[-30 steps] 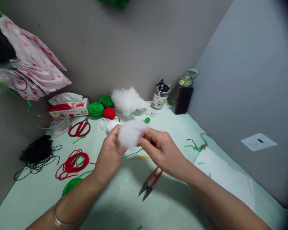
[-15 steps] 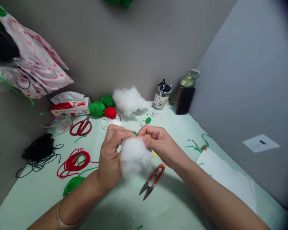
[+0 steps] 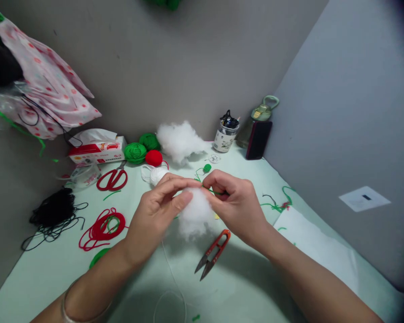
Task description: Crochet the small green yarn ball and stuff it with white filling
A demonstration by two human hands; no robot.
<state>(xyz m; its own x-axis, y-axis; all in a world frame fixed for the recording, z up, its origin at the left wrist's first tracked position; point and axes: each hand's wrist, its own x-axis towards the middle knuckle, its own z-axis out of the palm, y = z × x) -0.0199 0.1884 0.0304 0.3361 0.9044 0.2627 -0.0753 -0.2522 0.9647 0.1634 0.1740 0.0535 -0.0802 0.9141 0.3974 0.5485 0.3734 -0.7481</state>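
Note:
A tuft of white stuffing hangs between my two hands above the pale green table. My left hand pinches its left upper edge with thumb and fingers. My right hand is closed on its right side, and a bit of green yarn shows at those fingertips. Red thread snips lie on the table just below the tuft. A thin white thread trails down from the hands toward me.
At the back stand a larger pile of white stuffing, green yarn balls, a red ball, red scissors, a tissue box, a jar, a bottle. Red cord and black cord lie left.
The tuft has dropped from between the fingertips to below them. My hands turned and came closer together, the left fingers now stretched over its top.

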